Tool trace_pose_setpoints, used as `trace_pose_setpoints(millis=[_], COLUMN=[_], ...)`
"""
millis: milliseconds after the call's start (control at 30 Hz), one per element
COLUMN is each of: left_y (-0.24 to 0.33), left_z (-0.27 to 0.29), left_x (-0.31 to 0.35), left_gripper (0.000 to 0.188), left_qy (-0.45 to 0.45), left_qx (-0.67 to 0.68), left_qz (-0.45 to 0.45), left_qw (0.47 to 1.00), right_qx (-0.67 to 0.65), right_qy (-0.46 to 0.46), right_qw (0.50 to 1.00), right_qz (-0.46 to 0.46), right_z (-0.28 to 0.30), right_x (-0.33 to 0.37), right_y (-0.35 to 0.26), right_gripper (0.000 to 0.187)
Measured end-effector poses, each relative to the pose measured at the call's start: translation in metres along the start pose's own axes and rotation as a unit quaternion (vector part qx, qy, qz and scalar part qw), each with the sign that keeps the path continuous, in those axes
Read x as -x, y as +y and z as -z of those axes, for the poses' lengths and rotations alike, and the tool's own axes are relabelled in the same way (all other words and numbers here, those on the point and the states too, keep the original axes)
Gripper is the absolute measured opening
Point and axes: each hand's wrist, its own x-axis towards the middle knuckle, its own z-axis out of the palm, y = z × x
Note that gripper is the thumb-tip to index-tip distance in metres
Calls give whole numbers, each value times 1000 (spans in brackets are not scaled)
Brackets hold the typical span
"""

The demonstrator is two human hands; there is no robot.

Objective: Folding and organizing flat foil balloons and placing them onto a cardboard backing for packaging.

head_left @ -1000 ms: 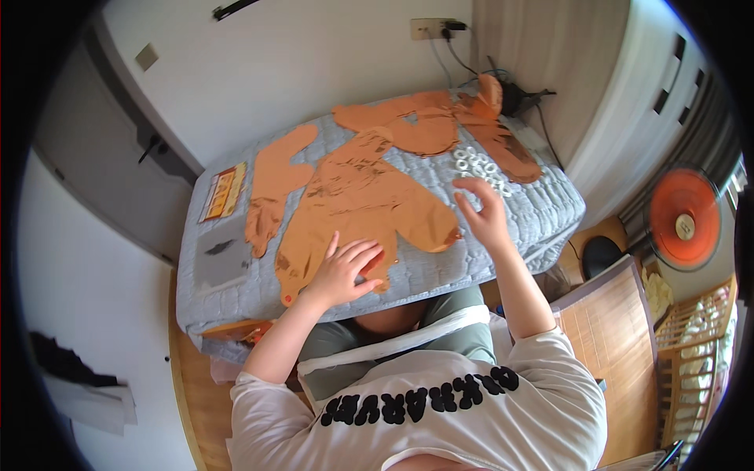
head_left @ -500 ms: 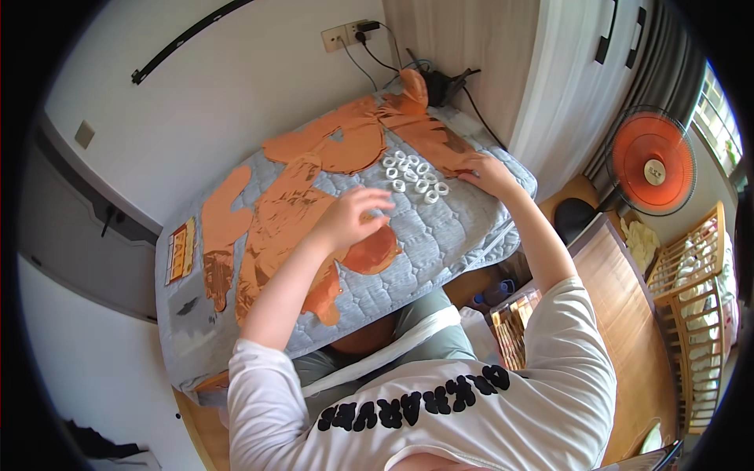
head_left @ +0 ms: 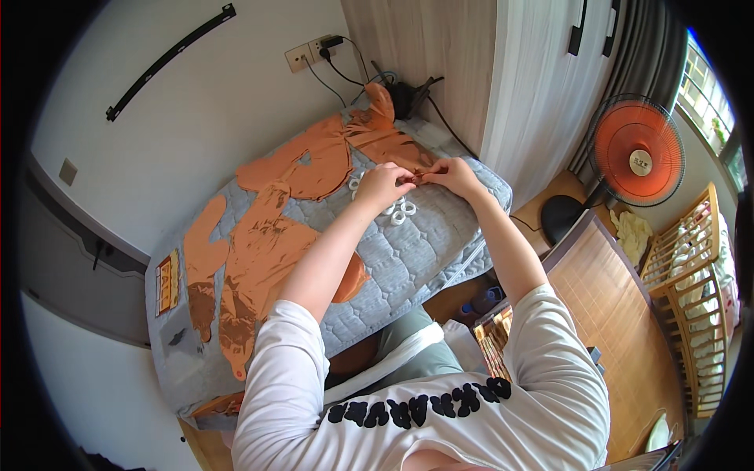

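Several flat, deflated orange foil balloons (head_left: 263, 235) lie spread over a grey quilted mattress (head_left: 400, 267). At the far right end of one foil balloon (head_left: 385, 147), my hands meet at its tip. My left hand (head_left: 383, 187) pinches the tip from the left, fingers bent. Across from it, my right hand (head_left: 455, 176) grips the same tip between thumb and fingers. Small white rings (head_left: 402, 210), like little tape rolls, lie just under and beside my left hand, which hides some of them.
A colourful printed packet (head_left: 168, 282) lies at the mattress's left end. Wall sockets (head_left: 309, 53) with plugged cables are at the back. An orange fan (head_left: 638, 157) stands right of the pale cabinet (head_left: 514, 86). A wooden crib (head_left: 687, 275) is at far right, beside a brown wooden surface (head_left: 616, 314).
My left hand has moved right and away from me, over the white rings to the foil tip beside my right hand. The whole view has shifted slightly.
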Motion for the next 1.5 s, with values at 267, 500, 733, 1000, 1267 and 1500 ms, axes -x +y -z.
trace_pose_setpoints(millis=[267,500,733,1000,1267,1500], left_y=[0,-9,-7,3,2,19], left_z=[-13,-18,-20,-17,-14,-13], left_x=[-9,-16,-17,-11,-3,-9], left_gripper=[27,24,24,21,25,25], left_qy=[-3,1,25,90,86,71], left_qx=[0,29,33,46,-57,-66], left_qz=[3,66,66,44,-14,10], left_qw=[1000,997,997,994,995,995], right_qx=[-75,-9,15,-48,-111,-142], right_qy=[45,39,34,8,-3,-12], right_qw=[996,985,995,998,990,987], right_qz=[8,167,96,-31,-82,-73], right_z=[-9,-9,-11,-6,-8,-5], right_x=[2,2,4,-2,-10,-12], right_y=[4,9,8,0,-5,10], right_gripper=[16,13,19,24,25,26])
